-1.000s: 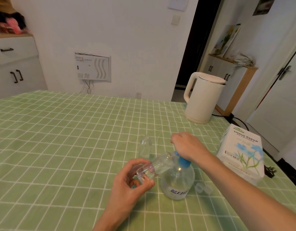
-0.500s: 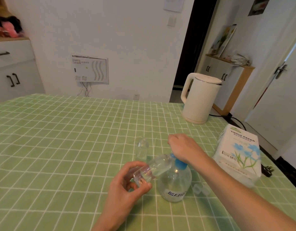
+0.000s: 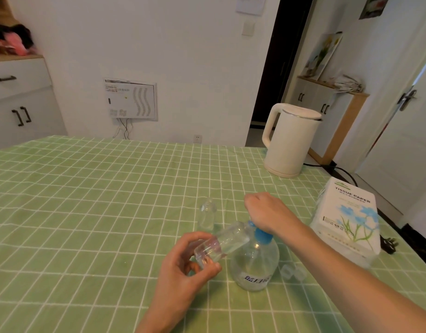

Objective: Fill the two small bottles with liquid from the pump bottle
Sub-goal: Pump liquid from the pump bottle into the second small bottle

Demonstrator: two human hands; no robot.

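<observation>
A clear round pump bottle (image 3: pixel 255 263) with a blue pump head stands on the green checked tablecloth near the front. My right hand (image 3: pixel 267 211) rests on top of the pump, covering its head. My left hand (image 3: pixel 183 265) grips a small clear bottle (image 3: pixel 222 243) by its base, tilted sideways with its mouth at the pump's spout; a little liquid lies inside it. A second small clear bottle (image 3: pixel 207 213) stands upright just behind. Two small clear caps (image 3: pixel 292 272) lie to the right of the pump bottle.
A white electric kettle (image 3: pixel 290 140) stands at the table's far right with its cord trailing off. A tissue paper pack (image 3: pixel 348 219) sits at the right edge. The green tablecloth (image 3: pixel 87 200) stretches to the left.
The view has shifted slightly. Both hands keep their hold at the pump bottle; my right hand sits a touch higher over the pump.
</observation>
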